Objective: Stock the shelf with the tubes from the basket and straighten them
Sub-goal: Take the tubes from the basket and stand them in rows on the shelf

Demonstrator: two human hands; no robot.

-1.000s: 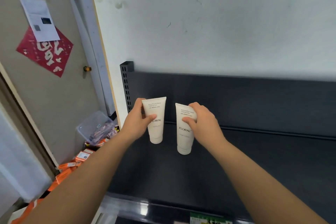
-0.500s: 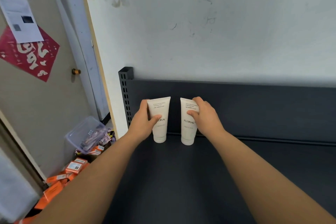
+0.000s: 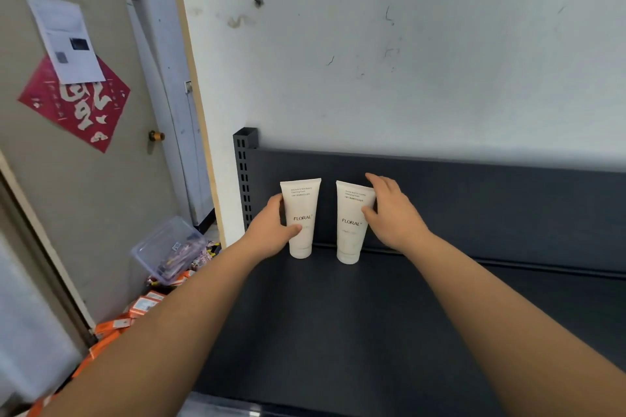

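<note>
White wall [image 3: 406, 61] rises behind a dark shelf [image 3: 338, 332], whose slotted upright [image 3: 244, 173] stands at 11 o'clock. Two white tubes stand cap-down at the back of the shelf, near 12 o'clock, side by side and apart. The left hand [image 3: 271, 230] grips the left tube [image 3: 300, 213], thumb across its front. The right hand [image 3: 393, 213] lies loosened, fingers fairly straight, thumb touching the right edge of the right tube [image 3: 350, 223]. At 9 o'clock, on the floor, a clear bin [image 3: 166, 247] sits above scattered orange boxes [image 3: 142, 306].
</note>
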